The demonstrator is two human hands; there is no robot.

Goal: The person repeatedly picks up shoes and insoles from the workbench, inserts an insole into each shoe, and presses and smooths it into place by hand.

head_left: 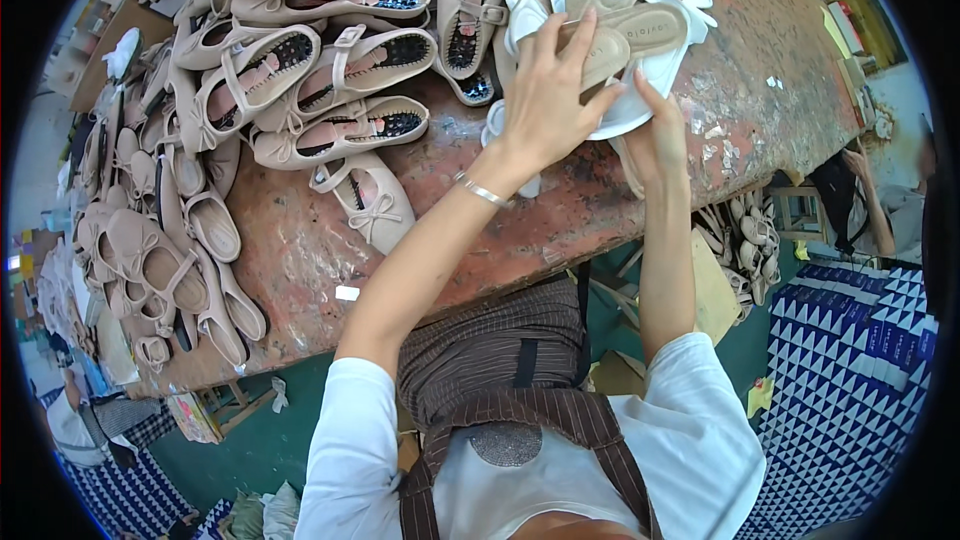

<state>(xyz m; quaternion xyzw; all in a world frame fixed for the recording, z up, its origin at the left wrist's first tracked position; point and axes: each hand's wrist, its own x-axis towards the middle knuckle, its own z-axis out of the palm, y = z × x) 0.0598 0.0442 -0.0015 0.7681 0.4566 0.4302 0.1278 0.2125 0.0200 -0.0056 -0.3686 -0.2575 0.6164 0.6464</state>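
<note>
A pile of tan insoles [652,30] with white sheet-like pieces [630,112] around them lies at the table's far middle. My left hand [548,105], a silver bracelet at its wrist, reaches across the pile. Its fingers are spread and lie on one tan insole. At the pile's near right side my right hand [662,135] is closed on an insole with a white edge, thumb on top; its other fingers are mostly hidden underneath. Just left of the pile stand rows of beige strap shoes [368,65] with bows and dark, unlined insides.
More beige shoes [165,270] are heaped along the table's left edge. A single shoe [372,202] sits nearer me on the worn red table [480,210]. White scraps [347,293] dot the surface. Shoes hang on a rack [755,240] below right, and another person [880,200] is at the far right.
</note>
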